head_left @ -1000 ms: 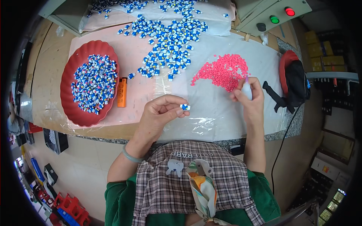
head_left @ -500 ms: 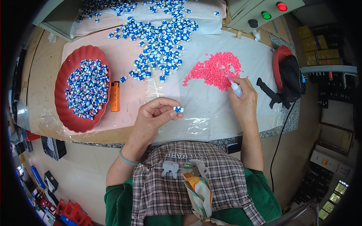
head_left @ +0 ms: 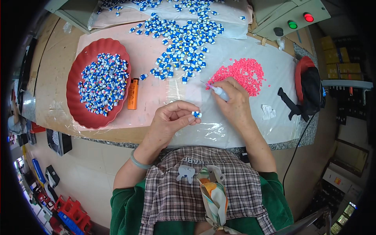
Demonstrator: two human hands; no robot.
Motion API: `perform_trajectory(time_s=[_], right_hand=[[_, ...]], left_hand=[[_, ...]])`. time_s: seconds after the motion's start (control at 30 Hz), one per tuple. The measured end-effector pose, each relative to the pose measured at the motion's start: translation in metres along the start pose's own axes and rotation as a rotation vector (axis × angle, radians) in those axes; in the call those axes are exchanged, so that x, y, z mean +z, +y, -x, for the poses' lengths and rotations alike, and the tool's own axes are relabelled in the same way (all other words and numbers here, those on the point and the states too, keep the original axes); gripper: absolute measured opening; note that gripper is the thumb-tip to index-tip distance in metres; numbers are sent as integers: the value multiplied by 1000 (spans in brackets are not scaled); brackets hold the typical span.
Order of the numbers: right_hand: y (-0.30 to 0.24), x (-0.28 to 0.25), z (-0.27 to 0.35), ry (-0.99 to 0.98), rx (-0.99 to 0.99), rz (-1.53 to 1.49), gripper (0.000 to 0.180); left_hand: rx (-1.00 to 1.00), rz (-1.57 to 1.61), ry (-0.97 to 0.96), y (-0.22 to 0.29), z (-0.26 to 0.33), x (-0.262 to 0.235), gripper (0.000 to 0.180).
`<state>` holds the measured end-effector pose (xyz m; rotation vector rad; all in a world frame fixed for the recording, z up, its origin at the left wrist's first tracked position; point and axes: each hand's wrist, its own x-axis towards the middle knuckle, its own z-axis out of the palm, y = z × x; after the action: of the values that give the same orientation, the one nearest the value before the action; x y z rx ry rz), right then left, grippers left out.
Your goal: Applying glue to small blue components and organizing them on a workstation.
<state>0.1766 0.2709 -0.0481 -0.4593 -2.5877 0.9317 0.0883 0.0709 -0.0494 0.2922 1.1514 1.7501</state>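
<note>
Between the thumb and forefinger of my left hand (head_left: pixel 174 120) is a small blue-and-white figure piece (head_left: pixel 197 114), held low over the near part of the table. My right hand (head_left: pixel 238 105) grips a small translucent squeeze bottle (head_left: pixel 221 94) with a purple base to its thin needle tip. The needle points up and left, beside the left edge of a heap of tiny pink pieces (head_left: pixel 248 72), apart from the held figure. Many similar blue-and-white figures (head_left: pixel 182 53) lie spread beyond my hands. The marks on the held piece are too small to make out.
At left stands a red scalloped bowl (head_left: pixel 73 88) full of small figures, with an orange lighter (head_left: pixel 132 94) beside it. A crumpled white tissue (head_left: pixel 268 112) lies right of my right hand. Farther right are a black bag (head_left: pixel 311 88) and a dangling cable (head_left: pixel 291 143).
My right hand has moved left with the squeeze bottle, from the pink heap's right side toward my left hand, uncovering the tissue. My left hand keeps its pinch. The whole view has shifted slightly.
</note>
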Motion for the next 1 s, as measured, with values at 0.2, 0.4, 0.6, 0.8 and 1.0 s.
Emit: perform_trajectory(time_s=[0.2,0.4,0.6,0.8,1.0], right_hand=[[-5,4,-7,-32,-102,23,25],[-7,2,-12,-134,-166,97,33],[-2,-11,-15,-216,-198,146,33],[7,-26,-14,-291,-327,115,30],[18,-28,-8,-191,-186,-34,26]], left_hand=[[-19,5,-2,-2,1,-3,19],[-7,-3,-16,-3,1,-5,20],[-7,-10,-16,-3,1,-6,20],[-3,-14,-6,-2,2,-5,18],[15,-5,37,3,4,-10,17]])
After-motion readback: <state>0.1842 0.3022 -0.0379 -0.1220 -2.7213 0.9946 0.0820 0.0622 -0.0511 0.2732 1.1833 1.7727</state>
